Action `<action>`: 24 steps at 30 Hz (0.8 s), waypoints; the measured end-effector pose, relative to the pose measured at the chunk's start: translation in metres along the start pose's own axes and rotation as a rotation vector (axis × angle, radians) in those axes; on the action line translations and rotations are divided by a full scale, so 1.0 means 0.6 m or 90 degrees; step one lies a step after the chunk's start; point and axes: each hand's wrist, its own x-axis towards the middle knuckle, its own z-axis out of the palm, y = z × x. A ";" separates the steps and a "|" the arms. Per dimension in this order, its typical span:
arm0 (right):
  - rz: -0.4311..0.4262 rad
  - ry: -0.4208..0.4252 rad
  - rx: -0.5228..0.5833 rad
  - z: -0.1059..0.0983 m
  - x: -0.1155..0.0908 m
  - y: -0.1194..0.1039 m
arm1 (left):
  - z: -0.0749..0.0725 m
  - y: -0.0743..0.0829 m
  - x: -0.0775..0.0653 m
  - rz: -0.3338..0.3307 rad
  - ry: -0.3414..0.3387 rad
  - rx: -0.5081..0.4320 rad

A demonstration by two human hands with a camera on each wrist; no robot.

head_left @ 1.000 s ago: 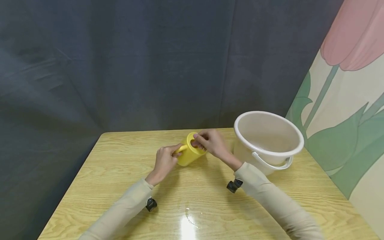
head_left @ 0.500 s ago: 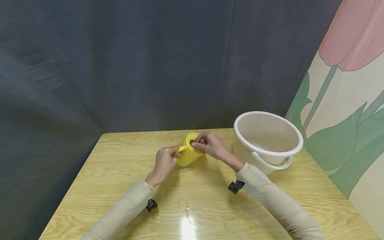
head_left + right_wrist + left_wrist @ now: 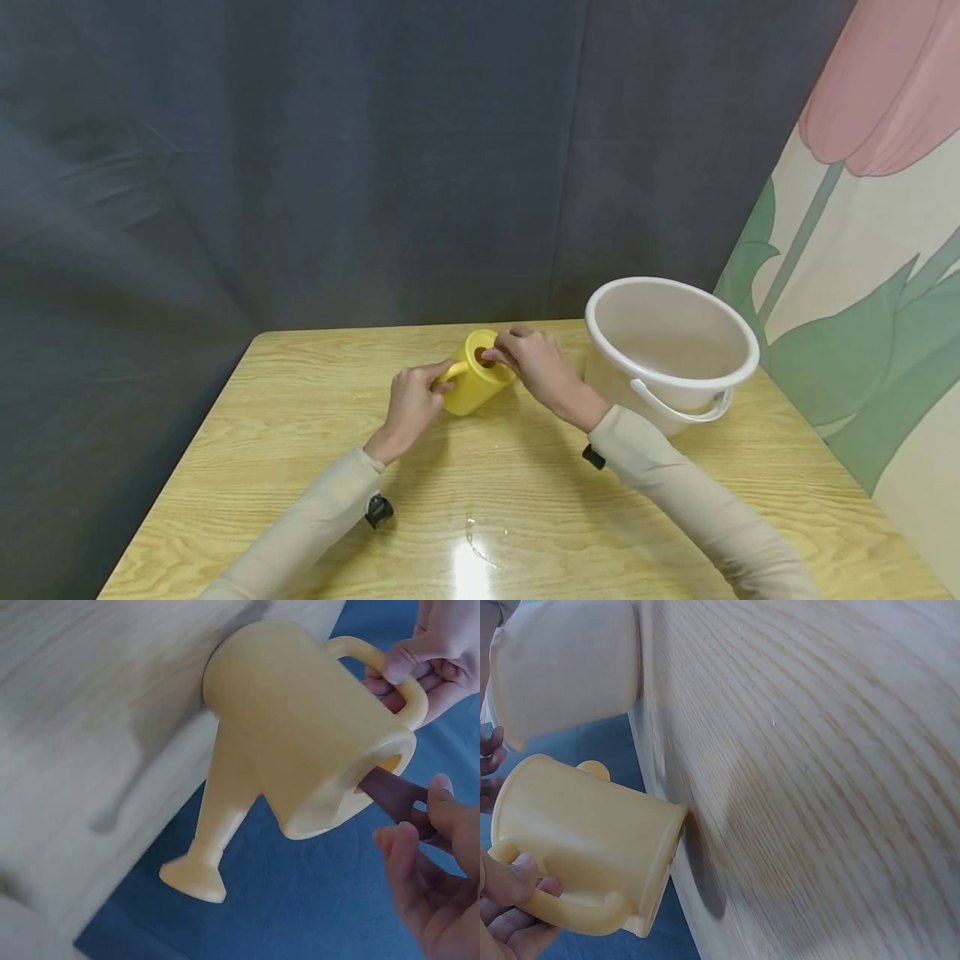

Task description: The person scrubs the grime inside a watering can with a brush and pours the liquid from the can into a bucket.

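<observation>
A yellow watering can is tilted over the table, its top opening facing up and to the right in the head view. My left hand grips its loop handle. At the opening, my right hand pinches a flat, dark brown piece with a small gap near its held end. The far end of that piece is inside the can and hidden. In the right wrist view, the spout with its flared head points down and left.
A large white bucket with a white carrying handle stands right of the can, near my right forearm. Small wet marks lie on the wooden table. A dark curtain hangs behind; a flower-painted wall is at right.
My right hand has shifted slightly right at the opening and its wrist has turned, so more of the opening shows. The left hand and the watering can have hardly moved.
</observation>
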 end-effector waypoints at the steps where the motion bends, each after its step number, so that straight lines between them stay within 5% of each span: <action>1: -0.008 0.004 -0.010 0.000 0.000 0.000 | 0.000 0.000 0.000 -0.001 0.000 0.000; 11: -0.063 -0.006 -0.076 0.001 0.008 -0.006 | 0.002 -0.001 0.002 -0.002 0.005 0.003; 24: -0.094 0.105 -0.072 -0.008 0.008 -0.002 | 0.001 -0.001 0.003 -0.003 0.002 0.000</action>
